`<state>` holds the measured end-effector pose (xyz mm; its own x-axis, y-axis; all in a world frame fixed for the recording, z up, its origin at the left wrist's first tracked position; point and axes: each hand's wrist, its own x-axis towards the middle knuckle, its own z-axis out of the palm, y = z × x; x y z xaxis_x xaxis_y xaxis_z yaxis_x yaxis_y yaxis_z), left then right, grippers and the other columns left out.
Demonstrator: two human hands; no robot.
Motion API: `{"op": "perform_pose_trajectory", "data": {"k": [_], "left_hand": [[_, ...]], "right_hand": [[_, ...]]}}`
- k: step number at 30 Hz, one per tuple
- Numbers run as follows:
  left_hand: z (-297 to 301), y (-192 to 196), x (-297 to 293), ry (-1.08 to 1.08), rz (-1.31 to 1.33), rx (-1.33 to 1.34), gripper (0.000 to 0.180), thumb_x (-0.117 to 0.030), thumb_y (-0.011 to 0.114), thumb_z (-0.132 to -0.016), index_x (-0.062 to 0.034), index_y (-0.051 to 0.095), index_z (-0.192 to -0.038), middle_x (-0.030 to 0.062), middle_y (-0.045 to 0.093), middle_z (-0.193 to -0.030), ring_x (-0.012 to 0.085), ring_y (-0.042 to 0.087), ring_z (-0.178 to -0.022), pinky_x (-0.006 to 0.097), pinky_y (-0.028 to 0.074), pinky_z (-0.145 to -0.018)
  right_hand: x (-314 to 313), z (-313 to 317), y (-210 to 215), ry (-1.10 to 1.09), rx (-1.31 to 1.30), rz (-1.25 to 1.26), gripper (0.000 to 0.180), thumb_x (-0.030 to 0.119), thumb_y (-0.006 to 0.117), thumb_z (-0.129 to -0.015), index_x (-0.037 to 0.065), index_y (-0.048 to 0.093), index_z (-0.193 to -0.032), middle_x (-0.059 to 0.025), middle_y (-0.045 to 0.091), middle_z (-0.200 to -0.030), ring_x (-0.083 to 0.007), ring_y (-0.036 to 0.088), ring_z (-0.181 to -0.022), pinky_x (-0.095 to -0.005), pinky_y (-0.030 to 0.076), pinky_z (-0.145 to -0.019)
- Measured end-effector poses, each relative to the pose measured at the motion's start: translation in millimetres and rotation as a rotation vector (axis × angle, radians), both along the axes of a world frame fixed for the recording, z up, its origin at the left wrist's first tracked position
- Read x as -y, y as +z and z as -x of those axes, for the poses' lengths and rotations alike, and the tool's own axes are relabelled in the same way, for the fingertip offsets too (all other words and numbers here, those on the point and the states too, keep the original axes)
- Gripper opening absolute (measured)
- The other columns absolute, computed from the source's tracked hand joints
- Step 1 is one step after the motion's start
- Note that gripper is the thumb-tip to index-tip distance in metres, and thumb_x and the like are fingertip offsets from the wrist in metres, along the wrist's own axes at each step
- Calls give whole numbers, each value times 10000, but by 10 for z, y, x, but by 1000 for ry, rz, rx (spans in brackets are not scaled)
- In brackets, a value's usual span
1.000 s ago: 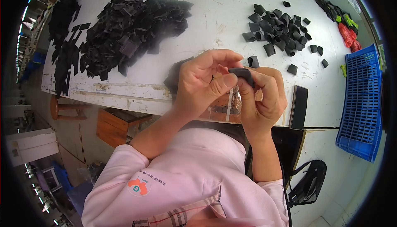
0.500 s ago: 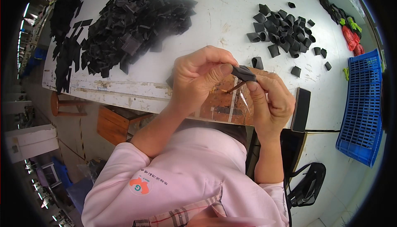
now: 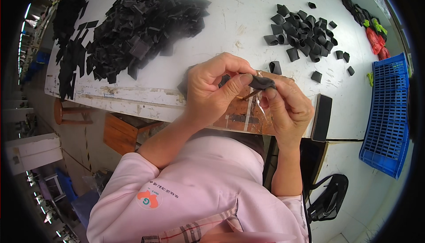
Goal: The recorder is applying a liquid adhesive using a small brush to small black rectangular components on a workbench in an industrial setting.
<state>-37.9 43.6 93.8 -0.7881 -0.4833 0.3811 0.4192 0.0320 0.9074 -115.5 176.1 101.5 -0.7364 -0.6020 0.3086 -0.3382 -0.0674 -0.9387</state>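
Note:
A small black fabric piece (image 3: 261, 82) is stretched between my two hands above the table's near edge. My left hand (image 3: 217, 83) pinches its left end between thumb and forefinger. At its right end, my right hand (image 3: 290, 106) grips it the same way. Just below the piece a thin brown stick (image 3: 251, 95) shows in part; my fingers hide how it meets the fabric. Under my hands lies a worn brown board (image 3: 239, 121) with a strip of clear film (image 3: 260, 108). A loose black fabric loop (image 3: 275, 67) rests just beyond my right hand.
Flat black fabric pieces form a large pile (image 3: 146, 30) on the far left of the white table (image 3: 230, 26). Rolled black loops form a smaller heap (image 3: 305, 32) at the far right. A dark rectangular box (image 3: 322, 118) and a blue plastic crate (image 3: 385, 114) stand to the right.
Both hands keep their pinch on the black fabric piece. The piece has dropped slightly and its right end has bent. The clear film below it has shifted.

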Motion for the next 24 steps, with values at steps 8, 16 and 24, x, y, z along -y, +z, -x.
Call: {"op": "perform_pose_trajectory", "data": {"k": [8,16,24], "left_hand": [[45,37,-46,44,240,-27,123,-67,627,-755,6,588,-846,61,587,-756,98,523,-631,209,415,-578],[25,173,45,38,429,66,99,-35,645,-713,-12,591,-792,69,561,-701,150,506,-590,246,400,-521],[86,255,37,112,769,-21,77,-4,632,-714,-7,602,-786,56,587,-679,145,492,-583,240,388,-499]], "right_hand": [[-44,51,22,-53,-271,7,239,54,621,-740,9,593,-973,-55,569,-700,-110,514,-560,-235,405,-473],[7,210,429,89,-331,-174,199,43,643,-695,20,628,-892,-54,536,-629,-114,478,-497,-241,376,-447],[-20,175,21,47,-211,-2,78,40,626,-723,-11,625,-782,-48,529,-574,-111,457,-498,-214,342,-447]]}}
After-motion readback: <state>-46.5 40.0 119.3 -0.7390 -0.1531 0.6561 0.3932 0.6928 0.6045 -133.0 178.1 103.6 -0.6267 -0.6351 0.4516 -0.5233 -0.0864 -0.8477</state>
